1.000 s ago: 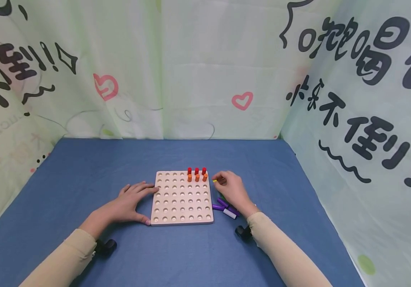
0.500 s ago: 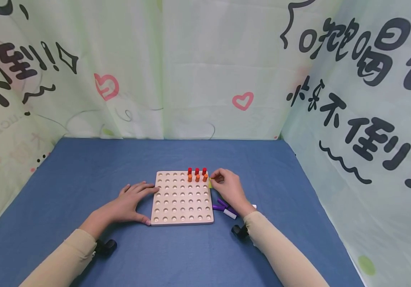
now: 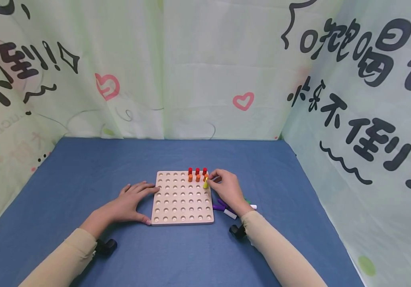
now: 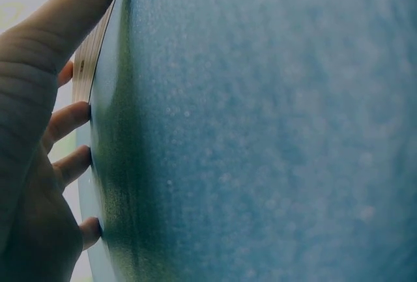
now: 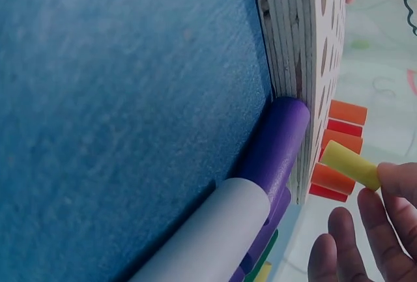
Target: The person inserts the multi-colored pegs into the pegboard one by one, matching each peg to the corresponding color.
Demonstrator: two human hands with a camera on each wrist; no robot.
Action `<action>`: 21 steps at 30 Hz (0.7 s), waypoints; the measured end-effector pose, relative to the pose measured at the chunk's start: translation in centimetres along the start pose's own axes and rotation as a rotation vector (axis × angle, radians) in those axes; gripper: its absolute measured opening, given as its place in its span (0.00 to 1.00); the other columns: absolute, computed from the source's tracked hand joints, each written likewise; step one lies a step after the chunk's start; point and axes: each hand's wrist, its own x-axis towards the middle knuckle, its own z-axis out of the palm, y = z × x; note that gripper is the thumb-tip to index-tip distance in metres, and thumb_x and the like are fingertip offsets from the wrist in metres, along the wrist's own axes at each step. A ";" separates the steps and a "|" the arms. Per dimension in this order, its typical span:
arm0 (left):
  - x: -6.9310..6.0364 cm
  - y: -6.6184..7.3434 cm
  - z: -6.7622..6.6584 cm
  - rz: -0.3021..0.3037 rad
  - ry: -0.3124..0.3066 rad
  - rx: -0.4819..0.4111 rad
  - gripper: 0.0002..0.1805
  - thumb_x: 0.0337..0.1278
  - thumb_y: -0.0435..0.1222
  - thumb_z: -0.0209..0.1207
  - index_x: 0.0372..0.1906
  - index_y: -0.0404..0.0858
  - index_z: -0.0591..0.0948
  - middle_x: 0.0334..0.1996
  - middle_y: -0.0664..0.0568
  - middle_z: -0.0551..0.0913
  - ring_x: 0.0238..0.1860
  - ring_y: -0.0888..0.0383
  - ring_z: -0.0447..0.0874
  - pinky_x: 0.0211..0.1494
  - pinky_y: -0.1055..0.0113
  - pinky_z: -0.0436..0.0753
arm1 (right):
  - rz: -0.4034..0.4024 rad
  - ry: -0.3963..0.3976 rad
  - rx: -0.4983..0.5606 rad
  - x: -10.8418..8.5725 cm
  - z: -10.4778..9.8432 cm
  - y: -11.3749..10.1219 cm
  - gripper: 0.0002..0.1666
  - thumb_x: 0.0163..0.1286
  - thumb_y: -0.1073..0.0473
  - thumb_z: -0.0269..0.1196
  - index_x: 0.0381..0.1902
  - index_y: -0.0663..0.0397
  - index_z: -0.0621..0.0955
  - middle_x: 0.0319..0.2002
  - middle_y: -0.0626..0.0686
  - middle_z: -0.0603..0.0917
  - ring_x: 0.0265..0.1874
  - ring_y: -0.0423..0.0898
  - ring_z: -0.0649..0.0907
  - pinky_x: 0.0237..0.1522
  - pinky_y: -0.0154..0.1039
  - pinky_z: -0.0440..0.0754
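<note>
A wooden pegboard (image 3: pixel 181 198) with rows of round holes lies on the blue table. Red pegs (image 3: pixel 197 170) stand in its far row at the right, with orange pegs (image 3: pixel 198 178) in the row before them. My right hand (image 3: pixel 228 190) pinches a yellow peg (image 5: pixel 350 164) between thumb and index finger. That peg is tilted over the board's right edge, just nearer than the orange pegs; whether its end is in a hole I cannot tell. My left hand (image 3: pixel 130 202), fingers spread, rests against the board's left edge, thumb at the near left corner.
Beside the board's right edge lie loose purple pegs (image 5: pixel 277 142), white pegs (image 3: pixel 230 214) and a green peg (image 5: pixel 266 253), partly under my right wrist. Printed curtains (image 3: pixel 198 71) enclose the table at the back and sides.
My right hand has carried the yellow peg leftward from beside the board to over its right edge. The left hand and the board have stayed put.
</note>
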 end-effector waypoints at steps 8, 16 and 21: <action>0.0 0.0 0.0 -0.002 -0.004 0.003 0.60 0.38 0.70 0.73 0.79 0.51 0.67 0.78 0.45 0.65 0.80 0.35 0.54 0.73 0.24 0.46 | 0.005 0.003 -0.024 0.1 0.1 -0.2 0.03 0.69 0.56 0.71 0.35 0.43 0.85 0.40 0.46 0.87 0.40 0.45 0.84 0.40 0.42 0.81; 0.0 0.0 0.0 0.000 -0.001 0.008 0.60 0.39 0.70 0.73 0.79 0.51 0.67 0.78 0.45 0.65 0.80 0.36 0.55 0.73 0.24 0.47 | 0.008 -0.010 -0.033 0.2 0.1 0.0 0.04 0.69 0.55 0.71 0.35 0.41 0.85 0.39 0.45 0.87 0.38 0.44 0.83 0.38 0.40 0.80; 0.0 0.1 0.0 0.002 0.002 0.007 0.60 0.39 0.70 0.73 0.79 0.50 0.67 0.78 0.44 0.65 0.80 0.35 0.55 0.73 0.23 0.47 | 0.007 -0.009 -0.034 0.1 0.1 -0.1 0.03 0.69 0.56 0.71 0.35 0.42 0.85 0.39 0.45 0.87 0.37 0.44 0.83 0.37 0.40 0.80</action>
